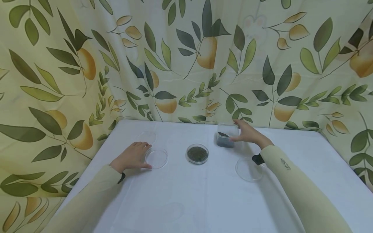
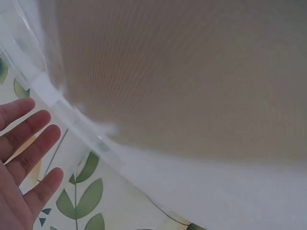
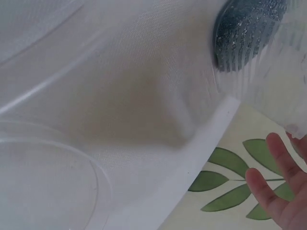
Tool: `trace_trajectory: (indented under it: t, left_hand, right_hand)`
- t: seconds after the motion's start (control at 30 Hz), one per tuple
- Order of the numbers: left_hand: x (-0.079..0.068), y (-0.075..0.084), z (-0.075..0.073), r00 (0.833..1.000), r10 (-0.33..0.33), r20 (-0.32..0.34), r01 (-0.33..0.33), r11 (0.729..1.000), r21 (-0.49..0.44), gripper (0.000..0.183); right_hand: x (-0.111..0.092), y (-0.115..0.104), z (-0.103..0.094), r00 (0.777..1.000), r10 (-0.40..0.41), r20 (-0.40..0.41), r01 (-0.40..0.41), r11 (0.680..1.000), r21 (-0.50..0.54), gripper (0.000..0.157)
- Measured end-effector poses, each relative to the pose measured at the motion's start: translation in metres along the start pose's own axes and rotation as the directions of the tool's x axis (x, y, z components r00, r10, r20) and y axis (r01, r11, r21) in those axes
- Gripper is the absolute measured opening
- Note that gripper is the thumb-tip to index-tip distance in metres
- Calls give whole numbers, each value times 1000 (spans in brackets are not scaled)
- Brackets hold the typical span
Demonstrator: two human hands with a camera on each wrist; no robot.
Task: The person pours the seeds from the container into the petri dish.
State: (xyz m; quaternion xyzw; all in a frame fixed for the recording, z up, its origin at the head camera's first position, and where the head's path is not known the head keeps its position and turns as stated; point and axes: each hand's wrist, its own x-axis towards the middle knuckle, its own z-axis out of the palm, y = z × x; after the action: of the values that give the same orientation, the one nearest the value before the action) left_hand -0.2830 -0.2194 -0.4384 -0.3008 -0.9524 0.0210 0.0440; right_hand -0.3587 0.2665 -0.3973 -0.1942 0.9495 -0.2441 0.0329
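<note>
My left hand (image 1: 132, 157) is beside a clear round petri dish (image 1: 166, 159), thumb at its near left edge and fingers at the far left edge. Those fingers look straight and spread in the left wrist view. At the back right, my right hand (image 1: 251, 132) grips the side of a clear plastic box (image 1: 224, 141), its thumb at the front and fingers behind. Dark granular material (image 3: 244, 38) lies low in the box, seen through the ribbed wall in the right wrist view. Between the hands stands a petri dish (image 1: 197, 154) holding dark, soil-like grains.
Another clear dish or lid (image 1: 237, 174) lies flat below my right forearm. A faint clear disc (image 1: 147, 132) is behind my left hand. White cloth (image 1: 180, 194) covers the table; a leaf-and-fruit patterned curtain (image 1: 186, 90) hangs along its back and left side.
</note>
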Motion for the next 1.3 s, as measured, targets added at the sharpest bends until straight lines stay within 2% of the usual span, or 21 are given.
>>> trace_trajectory:
  t: [0.23,0.6,1.17,1.3]
  left_hand:
    - [3,1,1,1000,-12,4,11,1000,4,88]
    - [9,5,3,998,-44,51,45,999,-12,90]
    - [12,7,10,995,-55,86,58,998,-29,94]
    - [11,8,9,993,-63,101,67,997,-31,95]
  right_hand:
    - [6,2,1,1000,-3,15,3,1000,-24,102]
    - [5,5,3,999,0,43,2,1000,-28,98]
    - [6,-3,3,999,-37,-14,36,996,-80,94]
    - [6,-7,3,998,-54,-30,50,991,-126,93]
